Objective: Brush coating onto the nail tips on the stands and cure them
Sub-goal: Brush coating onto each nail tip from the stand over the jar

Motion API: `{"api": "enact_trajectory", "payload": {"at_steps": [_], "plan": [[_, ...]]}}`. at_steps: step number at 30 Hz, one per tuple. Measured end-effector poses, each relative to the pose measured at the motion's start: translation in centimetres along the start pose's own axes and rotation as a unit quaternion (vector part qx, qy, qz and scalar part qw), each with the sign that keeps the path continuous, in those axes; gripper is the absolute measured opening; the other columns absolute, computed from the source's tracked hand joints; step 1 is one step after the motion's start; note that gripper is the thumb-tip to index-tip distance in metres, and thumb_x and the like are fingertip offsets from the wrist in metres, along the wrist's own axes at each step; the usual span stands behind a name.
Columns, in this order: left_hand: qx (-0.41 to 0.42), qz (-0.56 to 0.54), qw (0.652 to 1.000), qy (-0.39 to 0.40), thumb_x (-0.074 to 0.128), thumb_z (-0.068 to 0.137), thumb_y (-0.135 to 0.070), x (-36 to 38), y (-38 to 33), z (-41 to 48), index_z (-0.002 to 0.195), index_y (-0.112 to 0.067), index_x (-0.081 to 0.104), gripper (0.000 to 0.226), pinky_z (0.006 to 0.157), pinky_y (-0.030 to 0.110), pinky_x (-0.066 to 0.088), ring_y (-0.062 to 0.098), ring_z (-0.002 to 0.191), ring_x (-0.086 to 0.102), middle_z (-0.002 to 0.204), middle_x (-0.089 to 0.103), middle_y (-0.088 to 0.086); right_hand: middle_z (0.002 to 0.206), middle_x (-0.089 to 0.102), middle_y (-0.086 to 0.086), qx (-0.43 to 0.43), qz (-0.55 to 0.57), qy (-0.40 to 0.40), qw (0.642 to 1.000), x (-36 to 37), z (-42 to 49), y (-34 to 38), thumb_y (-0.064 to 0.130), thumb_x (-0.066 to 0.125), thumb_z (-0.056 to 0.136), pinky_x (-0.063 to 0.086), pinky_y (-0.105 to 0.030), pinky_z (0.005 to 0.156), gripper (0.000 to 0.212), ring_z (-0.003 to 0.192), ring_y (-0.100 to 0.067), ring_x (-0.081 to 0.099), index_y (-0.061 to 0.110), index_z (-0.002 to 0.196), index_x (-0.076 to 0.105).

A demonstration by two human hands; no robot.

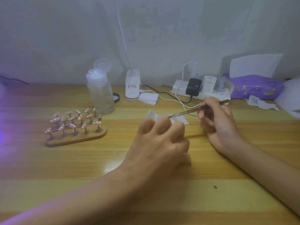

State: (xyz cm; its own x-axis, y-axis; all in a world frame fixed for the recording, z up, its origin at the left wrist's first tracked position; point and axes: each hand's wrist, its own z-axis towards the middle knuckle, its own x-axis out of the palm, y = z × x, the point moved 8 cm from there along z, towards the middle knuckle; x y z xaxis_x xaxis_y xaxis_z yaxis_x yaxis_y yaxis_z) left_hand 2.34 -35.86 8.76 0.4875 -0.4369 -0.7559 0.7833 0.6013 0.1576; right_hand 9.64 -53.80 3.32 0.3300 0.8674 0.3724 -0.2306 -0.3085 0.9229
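Presently, status of task: nail tips, pink, sit on their stands in rows on a wooden base, left of centre on the tabletop, well apart from both hands. Whether they carry coating cannot be told; none is under a lamp, so curing appears not yet done. A violet glow shows at the left edge; its source is out of view.

Step in hand, by judgement: wiping or loading the brush, not painting.

Left hand: back upward, fingers curled round a white pad, holding it just above the tabletop.

Right hand: wrist resting on the tabletop, fingers pinching the brush mid-shaft, bristles touching the pad beside the left fingertips.

Also present: clear bottle, cap open; power strip; purple tissue pack.
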Motion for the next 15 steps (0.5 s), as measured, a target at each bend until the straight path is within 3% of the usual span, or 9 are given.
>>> {"api": "enact_trajectory", "payload": {"at_steps": [3, 7, 12, 15], "plan": [[0.021, 0.022, 0.999, -0.013, 0.071, 0.083, -0.029, 0.0, -0.5, -0.2, 0.071, -0.029, 0.066, 0.013, 0.077, 0.036, 0.034, 0.018, 0.092, 0.051, 0.086, 0.062, -0.012, 0.049, 0.054, -0.002, 0.002, 0.002, -0.006, 1.000, -0.1, 0.0, 0.0, 0.022, 0.051, 0.100, 0.020, -0.015, 0.033, 0.028, 0.032, -0.005, 0.025, 0.014, 0.073, 0.055], [0.020, 0.019, 0.999, 0.016, 0.069, 0.083, -0.032, 0.3, -0.1, -0.2, 0.071, -0.028, 0.067, 0.013, 0.076, 0.035, 0.032, 0.018, 0.085, 0.063, 0.078, 0.065, -0.013, 0.049, 0.054, -0.001, 0.000, 0.000, -0.005, 1.000, -0.1, 0.0, 0.1, 0.021, 0.051, 0.100, 0.018, -0.016, 0.034, 0.028, 0.032, -0.005, 0.025, 0.014, 0.073, 0.055], [0.029, 0.019, 0.999, 0.007, 0.057, 0.092, -0.022, -0.1, -0.5, -0.3, 0.072, -0.029, 0.066, 0.023, 0.078, 0.034, 0.031, 0.014, 0.088, 0.064, 0.077, 0.066, -0.016, 0.049, 0.054, -0.001, 0.001, -0.002, -0.007, 1.000, -0.1, -0.1, 0.1, 0.020, 0.051, 0.099, 0.016, -0.018, 0.037, 0.028, 0.032, -0.005, 0.025, 0.014, 0.073, 0.055], [0.101, -0.028, 0.994, -0.031, 0.070, 0.087, -0.013, -1.6, -1.2, -0.8, 0.079, -0.029, 0.068, 0.019, 0.079, 0.034, 0.033, 0.014, 0.086, 0.063, 0.087, 0.071, -0.018, 0.048, 0.053, -0.001, 0.003, 0.003, -0.014, 1.000, -0.2, -0.1, 0.1, 0.022, 0.050, 0.100, 0.016, -0.019, 0.038, 0.028, 0.032, -0.005, 0.025, 0.014, 0.073, 0.055]]}}
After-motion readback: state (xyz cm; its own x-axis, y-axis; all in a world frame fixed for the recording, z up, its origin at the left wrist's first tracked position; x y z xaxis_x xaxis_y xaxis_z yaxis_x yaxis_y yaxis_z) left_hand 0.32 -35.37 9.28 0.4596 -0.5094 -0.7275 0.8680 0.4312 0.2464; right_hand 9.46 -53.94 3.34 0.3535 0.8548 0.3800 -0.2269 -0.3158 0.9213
